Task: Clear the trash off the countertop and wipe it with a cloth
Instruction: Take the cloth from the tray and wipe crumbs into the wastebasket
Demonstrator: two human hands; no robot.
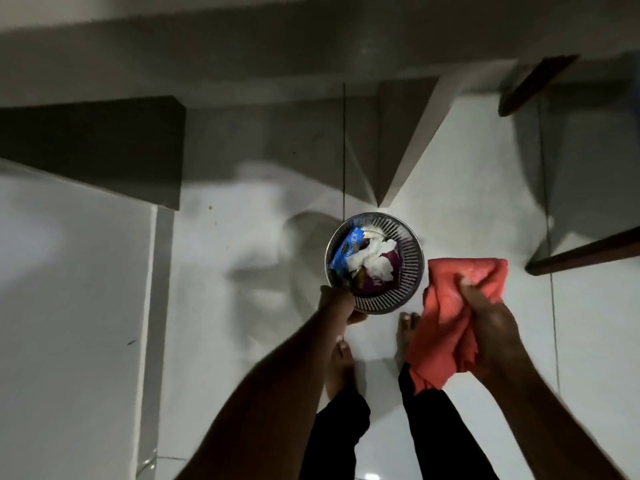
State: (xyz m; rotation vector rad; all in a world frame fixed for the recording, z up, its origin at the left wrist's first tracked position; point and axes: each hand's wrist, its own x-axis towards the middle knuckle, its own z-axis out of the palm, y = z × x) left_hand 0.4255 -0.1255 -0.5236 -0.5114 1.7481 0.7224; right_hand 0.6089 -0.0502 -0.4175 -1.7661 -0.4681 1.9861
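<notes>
Looking straight down at pale tiled floor (242, 271) — bare feet and dark trouser legs at bottom. Left hand (341, 304) clamped on near rim of round slotted bin (408, 271), fingers curled over edge. Trash inside bin: blue wrapper (346, 249), crumpled white paper (375, 259), purple packet (375, 284) (packet partly buried under paper). Right hand (488, 317) closed tight around bunched red cloth (446, 323) just right of bin, cloth hanging loose below fist. White cabinet side (69, 289) at left — countertop not clearly in view.
</notes>
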